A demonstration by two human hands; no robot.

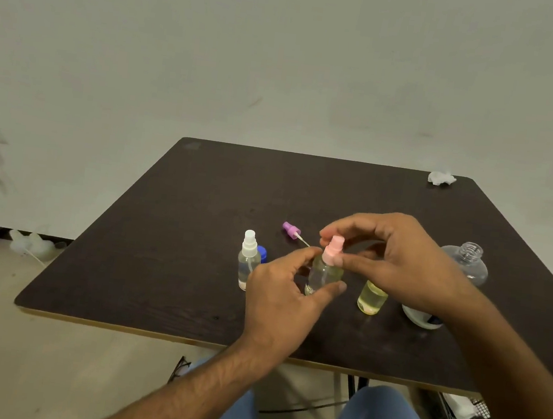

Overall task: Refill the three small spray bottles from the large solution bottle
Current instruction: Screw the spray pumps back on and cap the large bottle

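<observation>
Both hands on the pink-capped spray bottle (pixel 324 273), mid-desk.

I see my left hand (pixel 280 296) gripping its body and my right hand (pixel 397 257) pinching the pink cap; fill level is hard to read behind the fingers. Open yellow-filled bottle (pixel 372 297) has its top hidden under my right hand. Large solution bottle (pixel 465 265) stands uncapped, base hidden behind my right wrist. White-capped bottle (pixel 248 261) stands left on the desk (pixel 167 248).
</observation>
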